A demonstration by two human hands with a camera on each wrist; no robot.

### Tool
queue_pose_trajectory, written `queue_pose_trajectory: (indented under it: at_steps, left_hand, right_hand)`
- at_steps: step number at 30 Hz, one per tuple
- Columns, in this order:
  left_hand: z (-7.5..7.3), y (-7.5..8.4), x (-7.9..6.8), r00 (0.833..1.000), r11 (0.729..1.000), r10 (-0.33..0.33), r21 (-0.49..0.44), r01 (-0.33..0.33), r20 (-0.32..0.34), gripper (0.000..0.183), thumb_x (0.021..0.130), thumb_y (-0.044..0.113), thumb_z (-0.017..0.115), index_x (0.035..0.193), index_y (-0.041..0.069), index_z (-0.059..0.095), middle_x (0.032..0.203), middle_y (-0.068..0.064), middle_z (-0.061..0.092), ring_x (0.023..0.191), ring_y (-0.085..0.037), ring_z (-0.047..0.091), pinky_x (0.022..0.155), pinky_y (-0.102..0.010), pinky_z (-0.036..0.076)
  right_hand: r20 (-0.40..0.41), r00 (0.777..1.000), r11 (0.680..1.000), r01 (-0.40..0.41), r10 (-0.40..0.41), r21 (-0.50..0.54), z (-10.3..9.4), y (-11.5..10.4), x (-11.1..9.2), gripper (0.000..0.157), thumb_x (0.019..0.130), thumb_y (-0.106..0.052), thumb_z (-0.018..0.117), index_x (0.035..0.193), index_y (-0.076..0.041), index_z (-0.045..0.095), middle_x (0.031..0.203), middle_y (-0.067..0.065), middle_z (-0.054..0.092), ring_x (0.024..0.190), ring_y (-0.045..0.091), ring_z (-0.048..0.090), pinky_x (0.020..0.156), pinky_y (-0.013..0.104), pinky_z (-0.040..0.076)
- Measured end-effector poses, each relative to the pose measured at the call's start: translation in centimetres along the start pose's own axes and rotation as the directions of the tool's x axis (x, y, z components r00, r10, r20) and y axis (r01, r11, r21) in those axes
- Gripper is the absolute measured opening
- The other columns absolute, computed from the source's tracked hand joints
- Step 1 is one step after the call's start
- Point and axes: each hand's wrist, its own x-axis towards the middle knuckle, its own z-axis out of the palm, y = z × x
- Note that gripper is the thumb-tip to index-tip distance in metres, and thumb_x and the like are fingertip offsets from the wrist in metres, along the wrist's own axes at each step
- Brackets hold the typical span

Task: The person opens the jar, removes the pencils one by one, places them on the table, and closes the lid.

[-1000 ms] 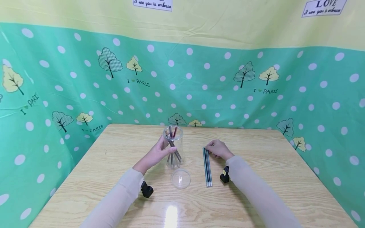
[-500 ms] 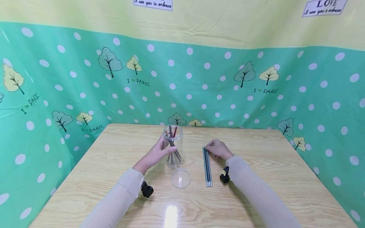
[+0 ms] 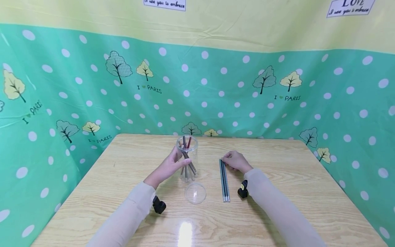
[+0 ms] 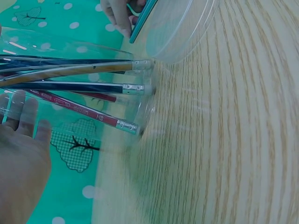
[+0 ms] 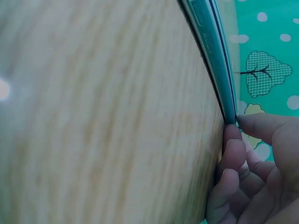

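A clear plastic jar [image 3: 195, 156] stands upright on the table, holding several pencils [image 4: 70, 87] that lean with their eraser ends down. My left hand [image 3: 168, 168] grips the jar from the left, thumb in front and fingers around the far side. Right of it, a few dark and teal pencils [image 3: 224, 181] lie side by side on the table, metal-capped ends toward me. At their far end, my right hand [image 3: 237, 162] pinches the tips between thumb and fingers; in the right wrist view the thumb [image 5: 259, 126] presses right at the teal pencil's end.
A round clear lid [image 3: 195, 193] lies flat on the wooden table [image 3: 277, 206], just in front of the jar. Black wrist cameras hang beneath both sleeves. A green dotted curtain [image 3: 203, 103] rises behind the table's far edge and along both sides.
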Motion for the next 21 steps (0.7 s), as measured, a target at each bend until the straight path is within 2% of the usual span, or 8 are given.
queue_pose_trajectory:
  at_steps: [9, 17, 21]
  left_hand:
    - [-0.11, 0.01, 0.04, 1.000, 1.000, -0.007, 0.000, 0.007, 0.003, 0.086, 0.099, 0.027, 0.065, 0.160, 0.043, 0.006, 0.165, -0.002, 0.020, 0.149, -0.031, 0.020, 0.117, -0.058, 0.016]
    - [-0.09, 0.02, -0.06, 1.000, 0.999, -0.015, -0.032, 0.015, 0.009, 0.086, 0.098, 0.033, 0.067, 0.160, 0.041, 0.008, 0.165, -0.004, 0.020, 0.149, -0.031, 0.020, 0.118, -0.055, 0.017]
    - [-0.05, 0.00, -0.03, 1.000, 1.000, -0.012, -0.029, 0.012, 0.007, 0.086, 0.098, 0.031, 0.067, 0.160, 0.040, 0.008, 0.165, -0.004, 0.019, 0.149, -0.031, 0.020, 0.119, -0.054, 0.017]
  right_hand:
    - [0.001, 1.000, 1.000, 0.011, -0.011, 0.000, -0.06, 0.07, 0.19, 0.022, 0.098, -0.027, 0.063, 0.104, -0.006, 0.066, 0.066, 0.004, 0.059, 0.052, 0.013, 0.050, 0.044, 0.023, 0.042]
    - [0.021, 1.000, 1.000, 0.014, -0.015, 0.027, -0.40, -0.16, -0.12, 0.025, 0.098, -0.026, 0.062, 0.108, -0.004, 0.064, 0.083, 0.006, 0.064, 0.057, 0.014, 0.052, 0.047, 0.023, 0.043]
    - [0.020, 1.000, 0.999, 0.008, -0.009, 0.037, -0.65, -0.23, -0.25, 0.027, 0.098, -0.027, 0.062, 0.111, -0.004, 0.064, 0.083, 0.007, 0.063, 0.057, 0.014, 0.051, 0.047, 0.023, 0.043]
